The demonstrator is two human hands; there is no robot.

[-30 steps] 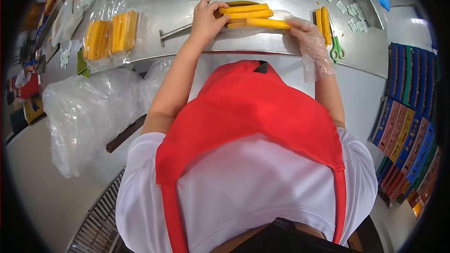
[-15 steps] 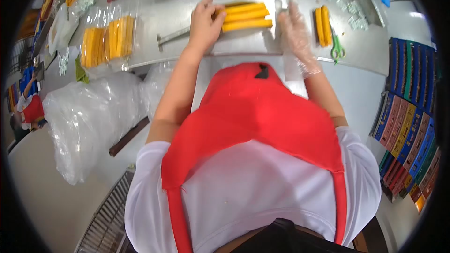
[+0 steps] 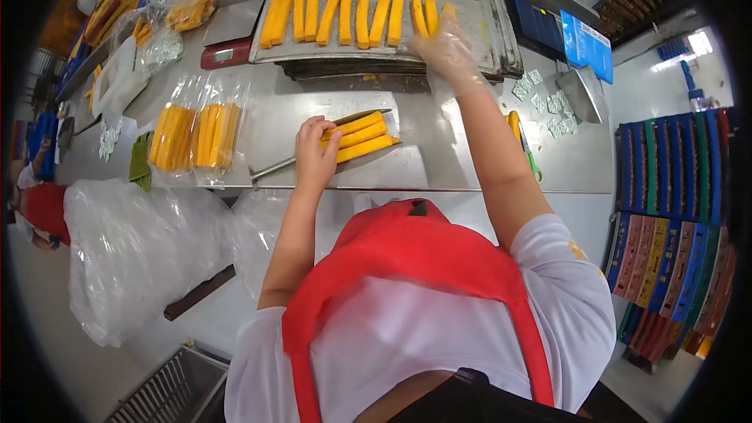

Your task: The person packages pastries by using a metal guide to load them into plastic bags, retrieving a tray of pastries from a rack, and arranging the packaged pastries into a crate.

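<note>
Three or so yellow sticks (image 3: 365,138) lie side by side on the steel table, with a thin dark-edged metal piece along their far side. My bare left hand (image 3: 313,153) is closed around their left end. A metal rod-like handle (image 3: 272,169) juts out left of that hand. My right hand (image 3: 448,51), in a clear plastic glove, reaches over the right end of a metal tray (image 3: 274,53). Its thumb and fingers are apart beside yellow sticks (image 3: 424,17) there. Rows of more yellow sticks (image 3: 362,19) cover the tray.
Clear bags of yellow sticks (image 3: 196,137) stand at left, near a red scale (image 3: 227,55). Right are small white-green packets (image 3: 558,106), green-handled scissors (image 3: 535,166), a metal scoop-like piece (image 3: 583,94) and a blue packet (image 3: 587,47). Plastic sheeting (image 3: 149,251) hangs off the front edge.
My right hand has moved from beside the sticks on the table, forward to the tray. My left hand stays at the sticks, now tilted. The view has shifted to show the full tray.
</note>
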